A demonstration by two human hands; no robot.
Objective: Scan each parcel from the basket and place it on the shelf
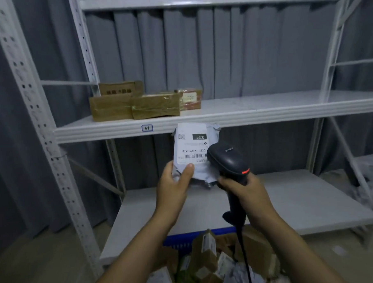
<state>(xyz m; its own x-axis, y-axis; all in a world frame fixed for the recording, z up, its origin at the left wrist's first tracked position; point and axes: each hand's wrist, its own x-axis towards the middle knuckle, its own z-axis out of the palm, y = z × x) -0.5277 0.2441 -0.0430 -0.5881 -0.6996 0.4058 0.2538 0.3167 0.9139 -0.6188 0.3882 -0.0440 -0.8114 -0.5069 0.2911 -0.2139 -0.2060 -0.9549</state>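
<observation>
Near the middle of the frame, the left hand [174, 182] pinches a grey parcel [192, 149] by its bottom edge. Just beside it, the right hand [245, 190] grips a black scanner [229, 158]. Brown boxes [137, 105] sit on the shelf [265, 110] in the upper left. At the bottom, the blue basket [185, 239] holds more packages [207, 258].

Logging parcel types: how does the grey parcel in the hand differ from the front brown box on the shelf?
The grey parcel is a soft, crumpled bag; the brown box is rigid, taped cardboard. The grey parcel is gripped upright by the left hand; the brown box lies flat on the shelf. The parcel's barcode label faces the camera; the box's front shows none.
</observation>
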